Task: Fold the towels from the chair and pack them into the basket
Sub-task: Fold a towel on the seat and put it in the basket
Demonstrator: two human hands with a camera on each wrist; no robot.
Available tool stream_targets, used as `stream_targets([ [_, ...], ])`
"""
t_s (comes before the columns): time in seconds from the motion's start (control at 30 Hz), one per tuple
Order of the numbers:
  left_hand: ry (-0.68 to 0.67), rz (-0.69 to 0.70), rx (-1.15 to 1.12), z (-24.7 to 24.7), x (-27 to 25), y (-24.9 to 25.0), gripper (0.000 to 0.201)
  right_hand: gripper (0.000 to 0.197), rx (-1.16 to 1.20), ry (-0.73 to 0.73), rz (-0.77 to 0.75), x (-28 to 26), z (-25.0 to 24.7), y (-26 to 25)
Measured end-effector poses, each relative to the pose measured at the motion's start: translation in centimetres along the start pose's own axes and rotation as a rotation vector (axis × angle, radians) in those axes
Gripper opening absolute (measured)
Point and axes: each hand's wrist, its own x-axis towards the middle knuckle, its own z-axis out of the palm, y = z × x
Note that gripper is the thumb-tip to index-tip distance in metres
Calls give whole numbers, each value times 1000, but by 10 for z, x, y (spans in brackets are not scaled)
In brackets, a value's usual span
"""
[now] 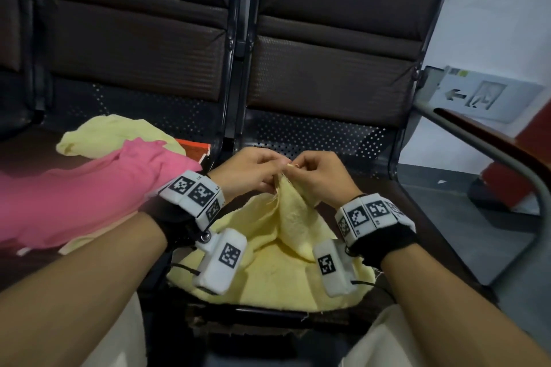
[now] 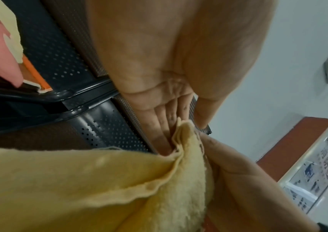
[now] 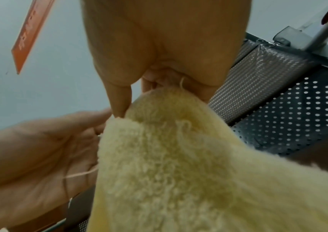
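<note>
Left hand (image 1: pixel 249 171) and right hand (image 1: pixel 320 177) both pinch the yellow towel (image 1: pixel 277 250)'s raised corner above the chair seat (image 1: pixel 417 217).

Little here can be read. The grey wall sign (image 1: pixel 474 95) low beside the chairs carries a left-pointing arrow and a figure pictogram, with no words I can make out. The wristbands (image 1: pixel 195 197) bear black-and-white square marker codes, not lettering. An orange strip (image 3: pixel 31 33) on the wall holds characters too blurred to read, and so does the framed notice (image 2: pixel 316 172).
</note>
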Motion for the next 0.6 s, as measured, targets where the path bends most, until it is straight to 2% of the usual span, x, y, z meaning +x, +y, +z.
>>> stream_targets([
  [0.13,18,47,10,-1,-9,0,23,22,102,-41,4,-8,-4,-7],
  [0.3,58,81,36,0,-17,-1,17,12,178,-111,15,-16,-13,-11],
  [0.4,240,115,87,2,-20,-1,29,7,188,-233,20,-25,-16,-13],
  [0.5,511,111,12,0,-18,6,36,9,18,-444,46,-34,-14,-19],
  [0.6,649,53,-79,-4,-17,14,32,17,-182,-480,39,-35,-7,-26],
])
